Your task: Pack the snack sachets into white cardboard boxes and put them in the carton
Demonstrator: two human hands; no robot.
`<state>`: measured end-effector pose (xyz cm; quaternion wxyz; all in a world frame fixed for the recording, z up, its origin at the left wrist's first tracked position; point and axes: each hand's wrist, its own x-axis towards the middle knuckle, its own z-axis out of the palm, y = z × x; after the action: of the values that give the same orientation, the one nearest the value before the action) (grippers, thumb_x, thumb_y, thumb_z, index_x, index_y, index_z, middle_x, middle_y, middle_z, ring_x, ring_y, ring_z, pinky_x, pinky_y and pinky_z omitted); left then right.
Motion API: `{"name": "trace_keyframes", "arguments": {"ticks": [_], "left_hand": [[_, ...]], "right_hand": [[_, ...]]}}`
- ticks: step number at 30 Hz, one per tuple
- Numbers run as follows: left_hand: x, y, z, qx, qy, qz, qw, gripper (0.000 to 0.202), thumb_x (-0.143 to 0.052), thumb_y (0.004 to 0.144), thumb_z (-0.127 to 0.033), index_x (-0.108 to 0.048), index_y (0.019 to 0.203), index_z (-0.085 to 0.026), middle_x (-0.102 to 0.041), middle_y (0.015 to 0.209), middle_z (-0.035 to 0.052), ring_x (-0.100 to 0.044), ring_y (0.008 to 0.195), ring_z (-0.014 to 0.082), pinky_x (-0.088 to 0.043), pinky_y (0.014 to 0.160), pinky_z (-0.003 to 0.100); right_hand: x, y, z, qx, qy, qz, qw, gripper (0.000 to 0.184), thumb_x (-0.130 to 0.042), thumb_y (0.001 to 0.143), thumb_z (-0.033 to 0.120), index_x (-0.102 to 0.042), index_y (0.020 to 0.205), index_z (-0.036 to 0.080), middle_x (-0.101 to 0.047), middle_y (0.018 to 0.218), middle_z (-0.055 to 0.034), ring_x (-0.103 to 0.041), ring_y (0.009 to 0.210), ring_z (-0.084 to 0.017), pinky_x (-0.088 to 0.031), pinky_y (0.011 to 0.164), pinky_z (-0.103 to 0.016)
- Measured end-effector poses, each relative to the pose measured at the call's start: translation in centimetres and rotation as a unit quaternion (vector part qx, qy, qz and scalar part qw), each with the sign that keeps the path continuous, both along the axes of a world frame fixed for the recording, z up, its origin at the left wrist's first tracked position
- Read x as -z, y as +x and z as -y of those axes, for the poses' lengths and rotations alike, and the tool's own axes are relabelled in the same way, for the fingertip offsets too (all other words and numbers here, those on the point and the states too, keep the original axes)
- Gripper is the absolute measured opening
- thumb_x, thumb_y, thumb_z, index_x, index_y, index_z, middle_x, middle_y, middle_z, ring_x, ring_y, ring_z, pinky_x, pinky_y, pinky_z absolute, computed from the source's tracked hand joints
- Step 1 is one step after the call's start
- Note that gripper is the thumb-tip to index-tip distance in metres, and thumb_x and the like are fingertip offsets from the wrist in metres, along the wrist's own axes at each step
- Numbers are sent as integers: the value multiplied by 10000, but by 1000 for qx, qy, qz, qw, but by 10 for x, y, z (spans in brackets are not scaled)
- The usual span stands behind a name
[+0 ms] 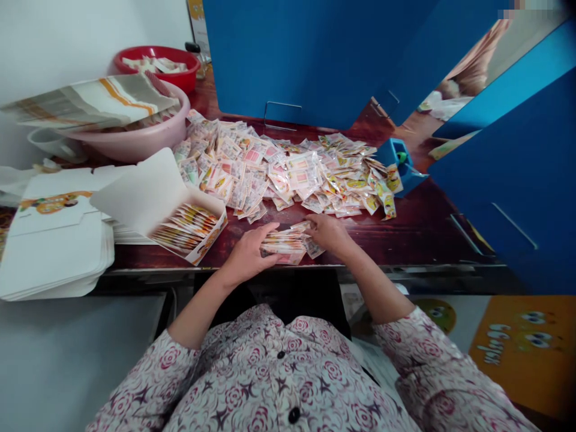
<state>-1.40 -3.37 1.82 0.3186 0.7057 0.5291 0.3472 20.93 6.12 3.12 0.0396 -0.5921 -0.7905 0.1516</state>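
Observation:
My left hand [246, 255] is closed around the left end of a row of small printed sachets [284, 243] near the table's front edge. The sachets stand packed against one another. At the row's right end, my right hand [330, 233] pinches a sachet between thumb and fingers, partly hidden by the hand. Just behind both hands spreads a large loose pile of similar sachets [252, 165]. Left of my left hand, an open white carton [210, 238] holds a tight row of sachets, its lid folded back.
Flat white cartons [58, 252] are stacked at the left, overhanging the edge. Behind them are a pink basin [148, 135] under a striped cloth, a mug [56, 144] and a red basin [191, 63]. Blue partitions [292, 54] and a small blue container [411, 180] stand at the back and right.

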Motion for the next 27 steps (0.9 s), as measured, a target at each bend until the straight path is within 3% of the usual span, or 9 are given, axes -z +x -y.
{"name": "trace_keyframes", "arguments": {"ticks": [4,8,13,16,20,24,27], "left_hand": [[-4,-3,-4,17,-22,11,1000,671,-745,786,-313,-508,1410,-237,-625,1404,111,-607,1277,277,-462,1104,461],[-6,-5,-7,36,-27,21,999,667,-759,777,-310,-519,1395,-239,-605,1429,114,-594,1295,284,-451,1121,479],[-3,-3,-4,37,-18,29,999,637,-745,807,-317,-495,1388,-238,-597,1425,117,-587,1301,281,-453,1126,481],[5,0,-3,9,24,28,999,684,-747,808,-320,-439,1408,-211,-553,1448,148,-546,1343,288,-436,1145,487],[12,1,-6,-34,96,28,994,909,-811,729,-308,-318,1482,-182,-397,1560,206,-356,1486,332,-309,1229,529],[5,0,-7,18,4,30,999,771,-762,786,-279,-400,1464,-219,-543,1466,155,-536,1350,306,-423,1153,512],[-3,0,-5,22,-29,31,999,656,-761,799,-327,-505,1391,-210,-614,1394,131,-596,1277,294,-460,1117,496]], "right_hand": [[5,7,-12,14,-14,-171,985,144,-678,777,305,-704,834,176,-671,728,-8,-581,669,-151,-422,630,-257],[-6,-3,-26,-22,73,-313,947,167,-659,777,348,-689,810,186,-690,810,-20,-593,763,-166,-461,718,-281],[-24,-37,-17,-165,-17,-274,947,245,-573,898,349,-733,1005,197,-745,938,-46,-649,843,-180,-482,801,-300],[-24,-46,-4,-211,-51,-246,945,381,-427,1000,431,-724,974,193,-732,910,-54,-644,825,-171,-483,789,-299],[-18,-41,9,-193,-63,-260,944,534,-350,1021,541,-711,921,161,-692,803,-45,-602,739,-152,-466,690,-274],[-19,-34,-3,-172,-38,-249,952,546,-371,1009,538,-734,885,148,-702,779,-47,-617,718,-166,-470,668,-281],[-23,-31,-35,-115,95,-209,967,385,-451,983,401,-748,1013,158,-755,993,-87,-677,915,-235,-511,808,-337]]}}
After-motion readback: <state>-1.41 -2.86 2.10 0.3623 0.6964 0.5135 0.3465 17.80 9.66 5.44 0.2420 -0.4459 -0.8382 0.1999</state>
